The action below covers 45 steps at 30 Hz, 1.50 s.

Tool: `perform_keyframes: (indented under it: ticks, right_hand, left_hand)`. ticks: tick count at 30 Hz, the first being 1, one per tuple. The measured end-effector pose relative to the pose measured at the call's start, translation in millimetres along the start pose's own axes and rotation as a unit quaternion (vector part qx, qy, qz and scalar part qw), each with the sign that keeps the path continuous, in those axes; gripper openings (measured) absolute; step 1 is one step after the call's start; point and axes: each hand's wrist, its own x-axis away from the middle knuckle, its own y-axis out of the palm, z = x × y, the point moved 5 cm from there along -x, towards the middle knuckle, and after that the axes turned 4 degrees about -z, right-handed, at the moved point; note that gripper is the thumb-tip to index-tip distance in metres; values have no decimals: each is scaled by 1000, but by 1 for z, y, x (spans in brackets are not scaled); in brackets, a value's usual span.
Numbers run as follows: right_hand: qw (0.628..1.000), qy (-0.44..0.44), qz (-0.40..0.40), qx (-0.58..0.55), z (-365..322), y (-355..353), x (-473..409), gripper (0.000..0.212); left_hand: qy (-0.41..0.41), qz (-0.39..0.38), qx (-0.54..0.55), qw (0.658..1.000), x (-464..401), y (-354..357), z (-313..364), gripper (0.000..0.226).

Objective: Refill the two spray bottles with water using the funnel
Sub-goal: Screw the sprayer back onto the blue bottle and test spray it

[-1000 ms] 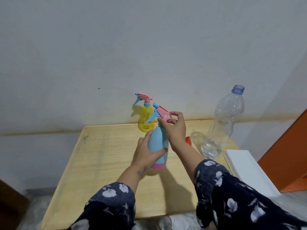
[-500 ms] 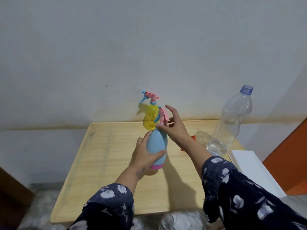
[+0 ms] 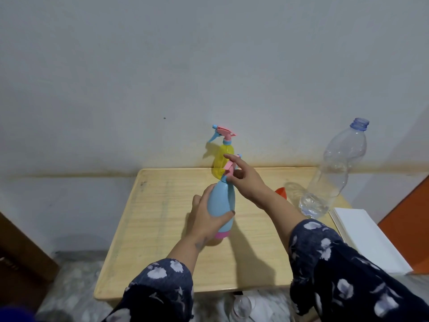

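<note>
Both hands (image 3: 209, 219) on blue bottle (image 3: 221, 203), seemingly.

On the pale wooden bench (image 3: 162, 217), the left hand (image 3: 204, 219) wraps around the body of an upright light-blue plastic spray bottle with a pink base band (image 3: 221, 205). The right hand (image 3: 246, 180) grips its pink trigger head (image 3: 229, 168), index finger stretched out. Behind it, against the far wall, stands a yellow translucent spray bottle (image 3: 221, 161). To the right, an orange funnel (image 3: 281, 192) peeks out beside a clear uncapped plastic water bottle (image 3: 334, 168) holding a little water.
</note>
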Motion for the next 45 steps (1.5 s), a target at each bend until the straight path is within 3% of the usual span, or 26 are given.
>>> perform_keyframes:
  ticks: [5, 8, 11, 16, 19, 21, 26, 29, 33, 37, 42, 45]
  right_hand:
    - [993, -31, 93, 66, -5, 1, 9, 43]
    - [997, -27, 59, 43, -7, 8, 13, 40]
    - [999, 9, 29, -20, -5, 9, 16, 56]
    - [989, -33, 131, 65, -7, 13, 22, 49]
    - [996, -19, 78, 28, -9, 19, 21, 42]
    - [998, 11, 43, -37, -10, 20, 20, 49]
    - [986, -1, 159, 41, -13, 13, 22, 45]
    - [981, -3, 187, 44, -11, 16, 21, 42]
    - [987, 5, 159, 27, -14, 14, 16, 41]
    - [993, 8, 119, 3, -14, 14, 14, 45]
    - [970, 13, 233, 70, -17, 11, 16, 49]
    - [970, 11, 233, 63, -18, 6, 14, 51]
  left_hand:
    - [10, 2, -36, 999, 6, -1, 1, 83]
    - [7, 2, -32, 999, 8, -4, 1, 82]
    - [11, 6, -37, 999, 12, -6, 1, 80]
    - [-2, 8, -82, 997, 15, -6, 3, 81]
    - [-6, 9, -77, 997, 14, -8, 2, 81]
    - [-4, 6, -71, 997, 14, -9, 2, 81]
    - [-6, 16, -111, 994, 18, -12, 6, 77]
    - [-3, 20, -155, 988, 18, -13, 11, 79]
    - [-15, -27, -157, 987, 11, -17, 2, 93]
    - [-24, -102, -54, 993, 8, -20, -5, 90]
    - [-26, 14, -223, 974, 13, -13, 14, 89]
    - [-24, 36, -237, 971, 13, -6, 17, 91]
